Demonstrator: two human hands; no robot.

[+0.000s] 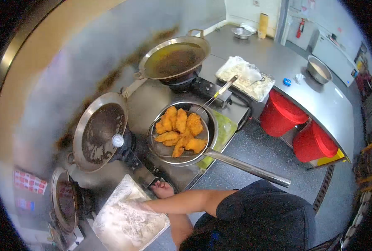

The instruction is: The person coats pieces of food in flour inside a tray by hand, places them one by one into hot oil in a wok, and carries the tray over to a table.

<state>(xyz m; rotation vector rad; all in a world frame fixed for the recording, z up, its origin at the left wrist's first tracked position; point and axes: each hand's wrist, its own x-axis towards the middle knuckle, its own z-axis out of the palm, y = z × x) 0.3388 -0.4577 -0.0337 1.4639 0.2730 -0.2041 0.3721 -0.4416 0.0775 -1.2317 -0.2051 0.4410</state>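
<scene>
At seven o'clock, the rectangular, white-dusted tray [157, 232] looks stiff, best held by its rim. Its powdery, clumped flour [119, 226] should be soft and light. The right hand [139, 206] is in the flour, too blurred to tell its closure. At the tray's two o'clock, the left hand [163, 189] looks curled, its grip unclear.

Matt, powdery flour [125, 215] is coating the metal-looking tray [155, 236]. Fried pieces [181, 120] are showing a rough, craggy crust, while the strainer handle [248, 168] is gleaming in smooth metal. Glossy oil [175, 60] is shining! Red plastic buckets [280, 113] are looking smooth, the steel bench [328, 113] is softly reflecting, and the black cloth sleeve [265, 209] is looking matt.
</scene>
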